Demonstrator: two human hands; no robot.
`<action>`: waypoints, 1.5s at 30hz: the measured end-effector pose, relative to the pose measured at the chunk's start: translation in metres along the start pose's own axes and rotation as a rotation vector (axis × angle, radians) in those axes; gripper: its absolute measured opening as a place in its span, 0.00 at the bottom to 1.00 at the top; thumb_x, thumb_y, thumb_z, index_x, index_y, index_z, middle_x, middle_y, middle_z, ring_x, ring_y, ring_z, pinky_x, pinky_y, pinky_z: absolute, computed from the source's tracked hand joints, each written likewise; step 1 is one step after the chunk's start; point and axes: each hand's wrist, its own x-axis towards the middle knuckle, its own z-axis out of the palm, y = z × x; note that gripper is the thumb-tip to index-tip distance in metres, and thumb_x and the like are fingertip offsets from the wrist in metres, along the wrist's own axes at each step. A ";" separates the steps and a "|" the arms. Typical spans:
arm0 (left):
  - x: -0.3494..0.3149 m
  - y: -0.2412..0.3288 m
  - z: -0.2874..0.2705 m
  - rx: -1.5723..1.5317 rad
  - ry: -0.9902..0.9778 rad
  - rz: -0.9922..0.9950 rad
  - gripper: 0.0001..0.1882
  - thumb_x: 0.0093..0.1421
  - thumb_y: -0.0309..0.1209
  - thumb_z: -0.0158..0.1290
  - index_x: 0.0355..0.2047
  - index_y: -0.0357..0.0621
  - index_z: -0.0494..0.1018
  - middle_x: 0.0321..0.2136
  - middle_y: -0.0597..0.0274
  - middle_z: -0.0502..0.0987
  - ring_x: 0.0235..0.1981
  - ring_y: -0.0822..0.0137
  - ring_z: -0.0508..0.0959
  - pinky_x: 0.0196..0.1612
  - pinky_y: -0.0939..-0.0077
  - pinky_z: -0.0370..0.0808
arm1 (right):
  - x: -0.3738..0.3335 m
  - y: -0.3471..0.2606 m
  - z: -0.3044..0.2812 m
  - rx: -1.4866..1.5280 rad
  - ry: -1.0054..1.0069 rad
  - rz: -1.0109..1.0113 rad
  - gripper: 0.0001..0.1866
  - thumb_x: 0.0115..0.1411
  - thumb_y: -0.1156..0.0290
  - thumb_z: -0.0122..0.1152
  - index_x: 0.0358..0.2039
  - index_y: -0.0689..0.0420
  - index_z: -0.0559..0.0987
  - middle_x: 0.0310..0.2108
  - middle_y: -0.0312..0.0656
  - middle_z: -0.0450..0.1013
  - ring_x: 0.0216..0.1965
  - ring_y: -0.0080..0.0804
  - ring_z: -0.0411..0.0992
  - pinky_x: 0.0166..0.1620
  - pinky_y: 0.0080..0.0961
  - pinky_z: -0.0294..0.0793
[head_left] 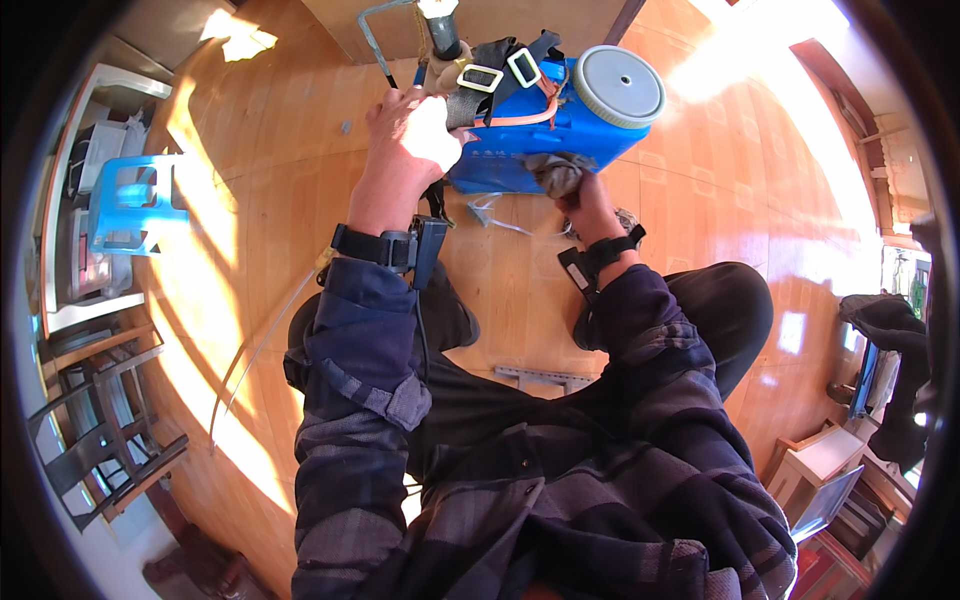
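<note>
A blue backpack sprayer [500, 172] with a round grey lid [620, 87] stands on the floor in front of me. My left hand [412, 132] is at the sprayer's left end, its fingers curled over that end beside the dark shoulder strap [466, 107]; the hand itself hides just where the fingertips grip. In my right hand [588, 200] is a crumpled grey rag [557, 174], pressed against the tank's near side below the lid. Pale buckles [481, 78] sit on the straps, and an orange hose [520, 121] runs across the tank.
My legs are spread to either side below the sprayer. A thin pale cable [250, 366] curves over the wood floor [700, 215] at left. Further left stand a blue plastic stool [135, 203] and a dark folding chair [110, 430]. A wooden cabinet [815, 465] is at lower right.
</note>
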 end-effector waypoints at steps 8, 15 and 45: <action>0.002 0.003 0.005 0.094 0.018 0.032 0.27 0.62 0.55 0.66 0.50 0.47 0.87 0.51 0.60 0.84 0.60 0.56 0.74 0.64 0.54 0.64 | 0.013 0.015 -0.025 -0.010 0.278 -0.233 0.17 0.75 0.61 0.45 0.44 0.57 0.80 0.32 0.44 0.81 0.26 0.36 0.79 0.23 0.29 0.77; 0.000 -0.013 0.023 0.072 0.213 0.166 0.23 0.62 0.51 0.64 0.48 0.49 0.86 0.49 0.55 0.85 0.57 0.50 0.77 0.64 0.50 0.66 | -0.005 0.077 0.117 -0.148 -0.292 0.013 0.17 0.77 0.64 0.44 0.56 0.48 0.80 0.45 0.37 0.84 0.39 0.33 0.85 0.37 0.32 0.86; -0.011 0.011 0.000 0.064 0.135 0.189 0.19 0.61 0.36 0.64 0.50 0.39 0.84 0.52 0.54 0.83 0.57 0.48 0.75 0.66 0.54 0.65 | 0.113 0.205 0.026 -0.049 0.063 0.043 0.10 0.69 0.71 0.60 0.49 0.54 0.82 0.43 0.45 0.83 0.37 0.42 0.84 0.32 0.41 0.81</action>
